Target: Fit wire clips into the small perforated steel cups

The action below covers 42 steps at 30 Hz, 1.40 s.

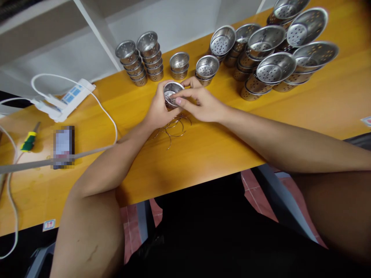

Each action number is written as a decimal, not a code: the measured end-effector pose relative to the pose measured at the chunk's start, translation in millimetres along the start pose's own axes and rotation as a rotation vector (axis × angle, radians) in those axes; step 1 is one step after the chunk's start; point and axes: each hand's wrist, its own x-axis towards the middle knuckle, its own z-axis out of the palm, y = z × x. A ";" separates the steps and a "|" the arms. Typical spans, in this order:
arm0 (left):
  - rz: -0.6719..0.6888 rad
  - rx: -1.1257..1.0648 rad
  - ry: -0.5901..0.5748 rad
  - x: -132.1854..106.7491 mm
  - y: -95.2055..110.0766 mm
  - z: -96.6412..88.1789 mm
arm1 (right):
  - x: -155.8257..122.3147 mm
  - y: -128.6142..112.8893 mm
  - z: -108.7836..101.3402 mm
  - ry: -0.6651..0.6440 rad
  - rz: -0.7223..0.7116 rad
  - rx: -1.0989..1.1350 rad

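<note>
My left hand (159,108) is wrapped round a small perforated metal cup (169,91), its open top facing me. From the right, my right hand (203,101) reaches over the rim. Its index finger and thumb are close together at the cup's mouth, the index fingertip inside; whatever they may pinch is too small to make out. Just below the cup, several thin curved wires (176,133) lie loose on the wooden table (203,154), partly hidden by my left hand.
Stacked perforated cups stand behind my hands (151,58) and at the right (262,73). To the left are a white power strip (74,98) with cables, a blurred-out phone (63,146) and a green-yellow screwdriver (29,141). A grey shelf wall (174,23) borders the table's back.
</note>
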 end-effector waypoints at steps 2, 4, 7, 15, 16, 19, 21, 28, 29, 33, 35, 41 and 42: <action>-0.040 0.002 -0.001 -0.7 -6.9 0.4 | -0.9 -1.5 -1.6 -0.008 -0.003 -0.004; -0.093 0.004 -0.014 -1.7 -13.1 -0.6 | -0.7 0.5 -3.0 -0.001 -0.009 -0.013; -0.125 -0.025 -0.069 -2.1 -15.0 -3.2 | 1.2 2.7 -5.2 0.002 -0.031 -0.015; -0.103 0.015 -0.108 -5.7 -13.8 -6.6 | 13.0 0.5 -46.9 0.168 -0.062 -0.190; -0.114 0.034 -0.107 -6.9 -19.1 -7.9 | 15.0 6.2 -57.2 0.241 -0.091 -0.242; -0.123 0.050 -0.087 -10.1 -36.2 -13.0 | 19.0 34.1 -85.1 0.412 -0.098 -0.342; -0.130 0.050 -0.076 -11.3 -42.8 -15.2 | 19.5 56.3 -96.1 0.421 -0.046 -0.343; -0.168 0.079 -0.095 -11.5 -36.6 -13.3 | 18.9 99.9 -94.8 0.353 0.051 -0.247; -0.166 0.078 -0.101 -11.3 -36.0 -13.4 | 19.4 102.5 -94.2 0.343 0.044 -0.235; -0.159 0.079 -0.110 -10.8 -35.3 -13.9 | 21.8 112.5 -94.3 0.311 0.010 -0.179; -0.172 0.085 -0.115 -10.8 -34.5 -13.2 | 22.5 116.6 -93.4 0.314 0.001 -0.167; -0.194 0.087 -0.111 -10.9 -29.4 -11.4 | 21.7 125.7 -84.0 0.297 0.049 -0.190; -0.190 0.090 -0.112 -10.9 -28.6 -11.6 | 21.9 127.5 -82.8 0.286 0.056 -0.197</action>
